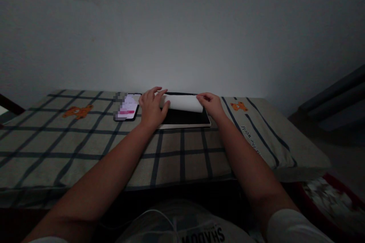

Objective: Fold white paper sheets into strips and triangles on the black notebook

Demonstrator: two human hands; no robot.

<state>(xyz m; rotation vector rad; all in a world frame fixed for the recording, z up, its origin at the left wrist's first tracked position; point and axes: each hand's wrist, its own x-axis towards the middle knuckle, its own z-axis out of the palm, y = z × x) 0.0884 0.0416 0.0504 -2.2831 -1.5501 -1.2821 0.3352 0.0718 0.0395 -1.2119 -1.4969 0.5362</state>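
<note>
**Inspector:** What are the hands doing?

**Recorder:** The left hand is lying with fingers spread, curled loosely over the left end of a rolled white sheet. The right hand is pinching the roll's right end between thumb and fingertips. The roll is sitting between the two hands, resting across a dark tablet with a pale edge.

**Inspector:** What is lying around them?

**Recorder:** A phone is glowing just beside the left hand, on its outer side, with its screen blurred. Everything is resting on a bed, under a checked cover with dark lines and orange bear prints. Beyond the right hand the cover is sloping down over the bed's corner, showing a line of print I cannot read.

**Inspector:** And the room?

**Recorder:** It is looking dim. A plain grey wall is rising directly behind the hands. Past the right hand, a dark sloping shape is showing at the frame's edge; I cannot tell what it is.
</note>
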